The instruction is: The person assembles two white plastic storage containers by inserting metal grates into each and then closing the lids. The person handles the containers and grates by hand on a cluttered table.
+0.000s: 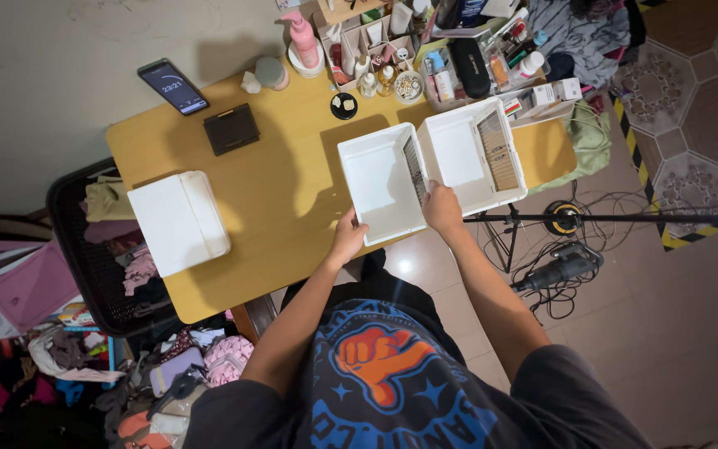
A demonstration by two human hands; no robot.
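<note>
White plastic storage boxes, two open rectangular trays (382, 179) and (469, 154) with slotted vents along one wall, sat side by side at the near edge of the yellow wooden table (276, 183). The left hand (347, 237) curled closed around the near rim of the left tray, seemingly to steady it. The right hand (442, 208) pinched the lower edge where the two trays met, apparently keeping them aligned. A third white box with its lid closed (178, 221) lay well apart on the left. A smartphone with a lit screen (173, 86) and a flat black square case (231, 128) rested farther back.
</note>
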